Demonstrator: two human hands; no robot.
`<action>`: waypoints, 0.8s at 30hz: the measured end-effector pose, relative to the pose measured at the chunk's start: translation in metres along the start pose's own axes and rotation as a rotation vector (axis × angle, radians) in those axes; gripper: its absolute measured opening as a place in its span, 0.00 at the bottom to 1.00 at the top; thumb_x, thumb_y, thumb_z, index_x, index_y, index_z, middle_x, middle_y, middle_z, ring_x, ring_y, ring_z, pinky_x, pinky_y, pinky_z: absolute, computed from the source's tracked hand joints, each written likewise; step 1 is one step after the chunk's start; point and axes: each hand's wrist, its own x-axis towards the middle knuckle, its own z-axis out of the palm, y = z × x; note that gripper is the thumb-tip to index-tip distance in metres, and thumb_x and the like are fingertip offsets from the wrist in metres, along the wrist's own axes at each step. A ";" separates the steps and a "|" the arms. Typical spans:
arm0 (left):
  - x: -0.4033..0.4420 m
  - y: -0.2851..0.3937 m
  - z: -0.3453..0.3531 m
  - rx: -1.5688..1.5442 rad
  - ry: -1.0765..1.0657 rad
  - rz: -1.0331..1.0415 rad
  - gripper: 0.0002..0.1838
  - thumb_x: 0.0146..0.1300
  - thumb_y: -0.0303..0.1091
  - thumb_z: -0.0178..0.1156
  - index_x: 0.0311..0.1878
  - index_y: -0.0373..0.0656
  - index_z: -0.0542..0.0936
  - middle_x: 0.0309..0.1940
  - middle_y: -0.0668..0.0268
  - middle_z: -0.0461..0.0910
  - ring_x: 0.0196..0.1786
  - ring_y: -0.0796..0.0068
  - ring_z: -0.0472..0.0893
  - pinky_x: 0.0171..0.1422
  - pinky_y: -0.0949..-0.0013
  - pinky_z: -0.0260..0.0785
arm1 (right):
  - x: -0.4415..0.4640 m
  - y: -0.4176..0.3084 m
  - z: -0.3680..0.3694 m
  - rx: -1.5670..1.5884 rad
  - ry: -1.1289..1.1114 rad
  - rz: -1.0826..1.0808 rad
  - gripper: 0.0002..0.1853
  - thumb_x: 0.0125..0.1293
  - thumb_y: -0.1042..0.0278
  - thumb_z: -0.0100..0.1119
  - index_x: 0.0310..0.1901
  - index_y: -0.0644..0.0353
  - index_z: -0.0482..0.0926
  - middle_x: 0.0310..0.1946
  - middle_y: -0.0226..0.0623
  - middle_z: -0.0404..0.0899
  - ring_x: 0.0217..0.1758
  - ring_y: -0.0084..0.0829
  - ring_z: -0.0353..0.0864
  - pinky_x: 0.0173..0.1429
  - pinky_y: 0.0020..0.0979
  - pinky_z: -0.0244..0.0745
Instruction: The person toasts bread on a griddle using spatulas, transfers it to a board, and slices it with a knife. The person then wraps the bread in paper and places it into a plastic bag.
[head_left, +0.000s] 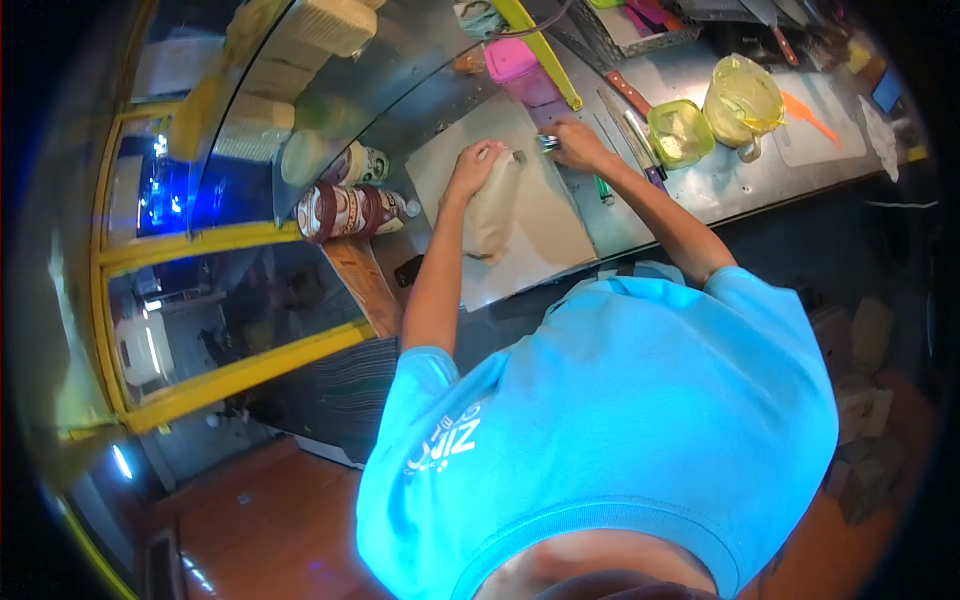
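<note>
My left hand (474, 170) is closed on the upper end of a tan paper-wrapped bundle (492, 215), with its fingers curled over the fold. The bundle lies lengthwise on flat sheets of pale paper (556, 225) on the metal counter; what is inside is hidden. Just right of the bundle's top, my right hand (578, 147) grips a small silvery and dark object (547, 143), too small to name surely. A gap separates that object from the bundle. Near my right forearm lies a thin green item (604, 190).
Right of the paper are knives (640, 135), a green container (680, 133), a smeared jug (743, 95) and an orange spatula (812, 120) on a white board (835, 150). A pink container (522, 68) stands behind. Wrapped bottles (352, 212) lie left, beside a glass pane.
</note>
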 end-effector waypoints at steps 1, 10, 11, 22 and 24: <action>0.000 0.001 -0.002 0.080 0.044 -0.002 0.16 0.68 0.43 0.60 0.46 0.38 0.81 0.42 0.57 0.83 0.50 0.68 0.80 0.56 0.65 0.69 | -0.005 0.009 -0.001 -0.018 -0.003 -0.027 0.24 0.54 0.69 0.66 0.56 0.59 0.80 0.45 0.49 0.81 0.51 0.50 0.80 0.55 0.44 0.75; -0.112 -0.029 0.013 0.373 0.539 0.217 0.30 0.64 0.45 0.62 0.64 0.39 0.69 0.59 0.47 0.73 0.60 0.46 0.75 0.61 0.52 0.69 | 0.000 -0.009 -0.091 0.046 0.031 -0.025 0.19 0.59 0.66 0.64 0.52 0.61 0.82 0.43 0.50 0.85 0.48 0.45 0.85 0.52 0.42 0.78; -0.130 -0.034 0.019 0.351 0.566 0.214 0.30 0.64 0.45 0.62 0.64 0.39 0.69 0.59 0.47 0.73 0.60 0.46 0.75 0.61 0.52 0.69 | 0.005 -0.022 -0.109 0.154 0.019 0.027 0.17 0.60 0.66 0.63 0.51 0.62 0.83 0.41 0.48 0.86 0.44 0.40 0.86 0.50 0.39 0.78; -0.174 -0.059 0.046 0.461 0.684 0.096 0.44 0.52 0.48 0.71 0.69 0.41 0.62 0.54 0.49 0.72 0.58 0.45 0.72 0.56 0.47 0.67 | -0.018 -0.264 -0.262 0.105 0.226 -0.373 0.12 0.69 0.65 0.61 0.48 0.63 0.85 0.23 0.21 0.77 0.27 0.10 0.67 0.30 0.18 0.62; -0.179 -0.058 0.046 0.462 0.650 0.071 0.46 0.51 0.47 0.72 0.70 0.42 0.61 0.55 0.50 0.72 0.59 0.46 0.71 0.57 0.46 0.67 | -0.031 -0.300 -0.288 0.127 0.329 -0.544 0.11 0.68 0.66 0.63 0.47 0.59 0.86 0.21 0.26 0.76 0.25 0.11 0.69 0.29 0.20 0.65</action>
